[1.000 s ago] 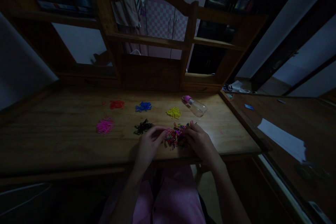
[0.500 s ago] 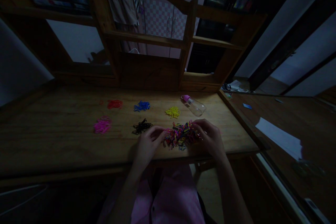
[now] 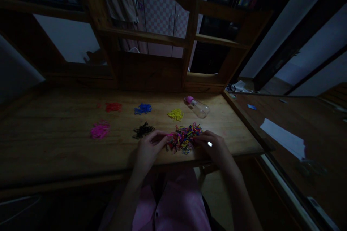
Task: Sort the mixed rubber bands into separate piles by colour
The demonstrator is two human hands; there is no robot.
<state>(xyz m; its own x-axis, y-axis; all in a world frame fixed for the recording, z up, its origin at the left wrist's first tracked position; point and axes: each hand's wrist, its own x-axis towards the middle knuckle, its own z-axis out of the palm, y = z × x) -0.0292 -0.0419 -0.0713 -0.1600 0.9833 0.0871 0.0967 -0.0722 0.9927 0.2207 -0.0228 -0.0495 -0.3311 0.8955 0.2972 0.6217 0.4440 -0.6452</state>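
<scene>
A mixed pile of small coloured rubber bands [image 3: 184, 138] lies near the table's front edge, between my two hands. My left hand [image 3: 149, 148] is closed in a pinch at the pile's left side, with pink bands at its fingertips. My right hand [image 3: 214, 147] reaches into the pile from the right, fingers pressed together; what they hold is hidden. Sorted heaps lie around: black bands [image 3: 143, 130] just beyond my left hand, yellow bands [image 3: 176, 114] behind the mixed pile, blue bands [image 3: 143, 108], red bands [image 3: 113, 107] and pink bands [image 3: 100, 130] farther left.
A clear bottle with a pink cap [image 3: 199, 108] lies on its side behind the pile, to the right. A wooden shelf unit [image 3: 149, 70] rises along the table's back. On the brown surface at right are white paper [image 3: 283, 139] and a small blue card [image 3: 251, 107].
My right hand has moved left and lower, from the pile's upper right edge into its right side. My left hand stays pinched at the pile's left side. The camera view has shifted slightly.
</scene>
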